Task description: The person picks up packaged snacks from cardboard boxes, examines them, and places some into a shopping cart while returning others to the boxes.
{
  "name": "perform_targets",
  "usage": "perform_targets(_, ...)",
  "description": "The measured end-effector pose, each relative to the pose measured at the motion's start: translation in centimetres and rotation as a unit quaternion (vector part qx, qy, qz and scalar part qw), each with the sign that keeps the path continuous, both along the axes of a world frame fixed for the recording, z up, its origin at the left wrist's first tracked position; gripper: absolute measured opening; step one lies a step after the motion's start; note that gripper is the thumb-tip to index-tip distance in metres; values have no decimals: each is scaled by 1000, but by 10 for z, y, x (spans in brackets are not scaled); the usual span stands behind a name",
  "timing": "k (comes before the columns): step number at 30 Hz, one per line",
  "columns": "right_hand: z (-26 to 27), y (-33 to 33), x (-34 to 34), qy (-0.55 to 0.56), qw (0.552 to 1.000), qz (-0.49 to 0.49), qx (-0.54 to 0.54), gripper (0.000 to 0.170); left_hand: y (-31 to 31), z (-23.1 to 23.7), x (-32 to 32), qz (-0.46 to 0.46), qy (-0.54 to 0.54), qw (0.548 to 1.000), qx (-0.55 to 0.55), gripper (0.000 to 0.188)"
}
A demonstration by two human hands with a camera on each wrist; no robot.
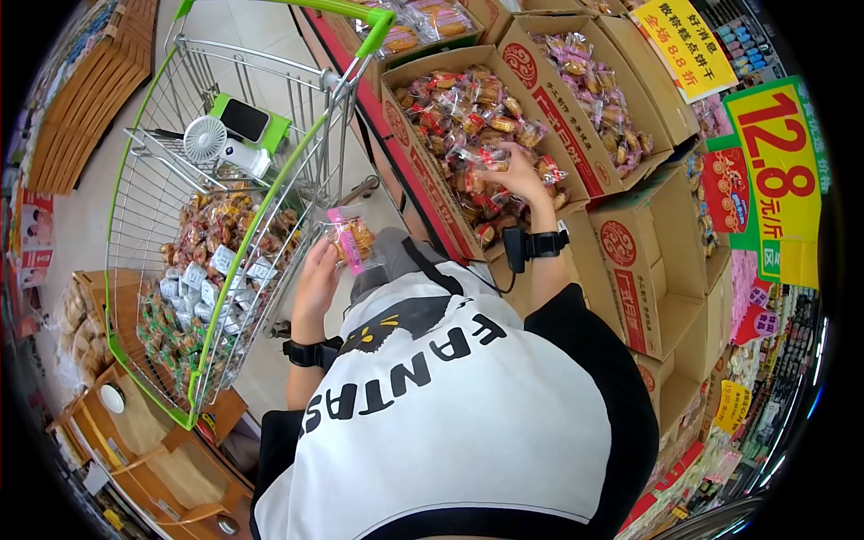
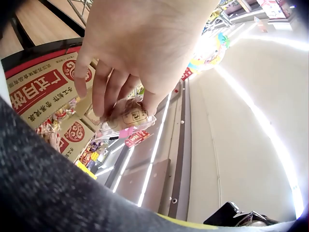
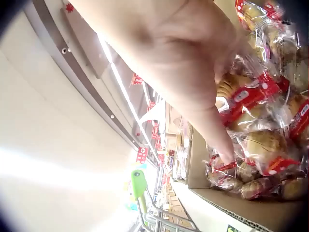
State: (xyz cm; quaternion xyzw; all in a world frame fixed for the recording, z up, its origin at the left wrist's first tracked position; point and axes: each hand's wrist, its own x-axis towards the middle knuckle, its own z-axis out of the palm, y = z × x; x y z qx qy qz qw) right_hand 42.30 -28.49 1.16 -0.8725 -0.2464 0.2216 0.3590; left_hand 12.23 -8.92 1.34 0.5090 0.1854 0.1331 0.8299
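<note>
My left hand (image 1: pixel 315 274) holds a wrapped pastry (image 1: pixel 354 241) with a pink band on its clear wrapper, in front of my body. In the left wrist view, fingers and thumb close around this packet (image 2: pixel 129 117). Over an open cardboard box (image 1: pixel 459 220) of wrapped pastries, my right hand (image 1: pixel 522 177) reaches in and pinches a clear wrapper (image 1: pixel 490 158) among them. Seen from the right wrist, the thumb (image 3: pixel 223 150) points down beside a pastry with a red-banded wrapper (image 3: pixel 246 99), and the other fingers are partly hidden behind the hand.
A green-rimmed shopping cart (image 1: pixel 216 351) stands at my left with bagged snacks, a small white fan (image 1: pixel 205 139) and a phone (image 1: pixel 245 121). More cardboard boxes (image 1: pixel 621 256) line the display at right. Yellow price signs (image 1: pixel 778 175) hang at its far edge.
</note>
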Motion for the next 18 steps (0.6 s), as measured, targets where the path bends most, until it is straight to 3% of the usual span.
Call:
perform_targets(1,2,2,-4,-59,998,-29,7,79,0,-5,-1,17,5,1000,-8,51)
perform_targets(2,-6,2,0,-158,984,-28,-76,83,1,-9,-3,22,4,1000,-8,51)
perform_targets(3,-1,7,-1,-159,984,-22,-74,83,1,-8,-3,20,4,1000,-18,51)
perform_targets(5,13,21,-4,-246,969,-28,-16,68,2,-2,-1,28,5,999,-24,51)
perform_targets(6,24,30,-11,-182,981,16,66,52,0,8,1,20,-22,999,-34,51)
perform_targets(7,30,44,-18,-15,982,51,182,34,1,14,3,12,-48,998,-44,51)
perform_targets(10,72,78,-59,122,953,198,194,17,5,26,5,26,-83,995,-54,54)
perform_targets(13,82,111,-93,172,912,333,164,21,7,37,2,58,-128,988,-57,52)
perform_targets(18,78,152,-136,234,860,423,165,26,16,34,-19,168,-135,975,-45,50)
